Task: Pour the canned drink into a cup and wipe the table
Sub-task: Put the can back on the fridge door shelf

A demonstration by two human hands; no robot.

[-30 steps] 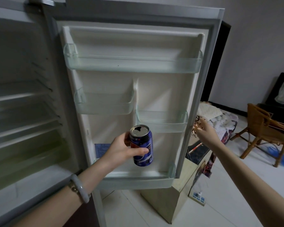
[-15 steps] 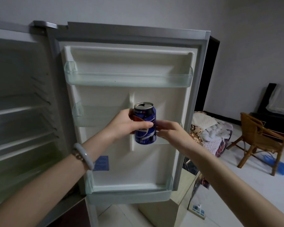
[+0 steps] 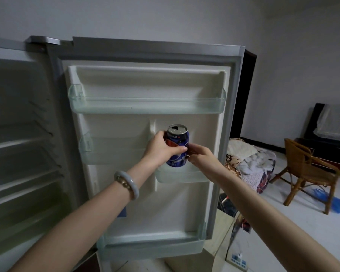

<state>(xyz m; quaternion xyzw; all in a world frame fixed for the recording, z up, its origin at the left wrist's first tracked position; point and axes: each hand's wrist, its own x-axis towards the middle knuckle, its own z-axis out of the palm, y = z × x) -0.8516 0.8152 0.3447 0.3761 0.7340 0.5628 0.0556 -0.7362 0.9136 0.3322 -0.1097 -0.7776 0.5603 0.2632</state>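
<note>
The opened can [image 3: 177, 147] is gripped by the left hand [image 3: 161, 149], touched by the curled right hand [image 3: 199, 157]. If tilted during handover, drink may be spilled.

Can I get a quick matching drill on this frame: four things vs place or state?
Things:
1. drink can
2. bracelet
3. wicker chair
4. fridge door

Place or state:
A. open, shelves empty
B. on the left wrist
C. on the floor, far right
D. top opened, held by left hand and right hand

Pairs: 1-D, 2-B, 3-C, 4-A
</note>
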